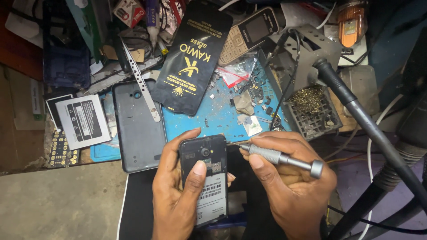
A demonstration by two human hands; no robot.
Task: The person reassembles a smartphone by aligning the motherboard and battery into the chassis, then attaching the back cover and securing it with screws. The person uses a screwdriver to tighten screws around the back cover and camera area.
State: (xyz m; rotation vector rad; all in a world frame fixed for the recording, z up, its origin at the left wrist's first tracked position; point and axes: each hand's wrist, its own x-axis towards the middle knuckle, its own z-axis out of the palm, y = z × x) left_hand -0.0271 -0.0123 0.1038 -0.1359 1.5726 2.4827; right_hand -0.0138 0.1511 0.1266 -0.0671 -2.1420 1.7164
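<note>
My left hand (174, 195) grips a black phone (205, 175) with its back cover off, thumb pressed on the white label inside. My right hand (284, 186) holds a small metal screwdriver (278, 158), its tip touching the phone's upper right corner. The grey back cover (138, 129) lies face down just left of the phone on the blue mat (213, 113). A phone battery (83, 121) rests left of the cover.
Metal tweezers (140, 84) lie across the cover's top. A black packet with yellow print (193, 58), a keypad phone (247, 33), loose screws and parts, a soldering stand with brass wool (309, 102) and a black hose (369, 129) crowd the bench.
</note>
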